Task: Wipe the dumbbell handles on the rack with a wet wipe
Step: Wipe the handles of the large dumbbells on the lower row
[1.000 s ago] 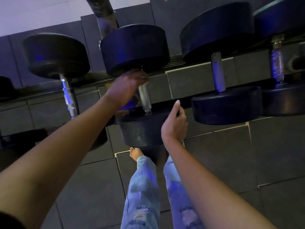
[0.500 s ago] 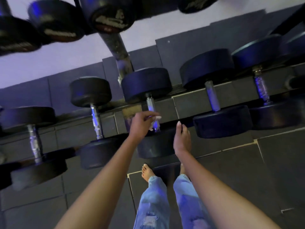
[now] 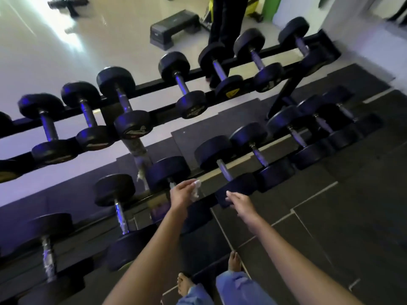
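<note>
— Wrapping matters most: the left hand (image 3: 181,193) pinches the crumpled white wet wipe (image 3: 196,190) just beside the short chrome handle (image 3: 171,184) of a black round-headed dumbbell (image 3: 168,170) on the black steel rack (image 3: 286,86), lower tier.
— And the right hand (image 3: 240,201)?
— Fingers straight, holding nothing, at the neighbouring dumbbell (image 3: 241,185), by its front head; touching or not, I can't tell. I'd steady there, fold the wipe round the bar and twist end to end.

One wide-angle camera, worn on the head, looks forward and down along the forearms (image 3: 154,249). It faces the dumbbell rack (image 3: 165,112) from close by, the rack slanting from 8 o'clock to 2 o'clock, bare feet (image 3: 184,283) at 6 o'clock.
</note>
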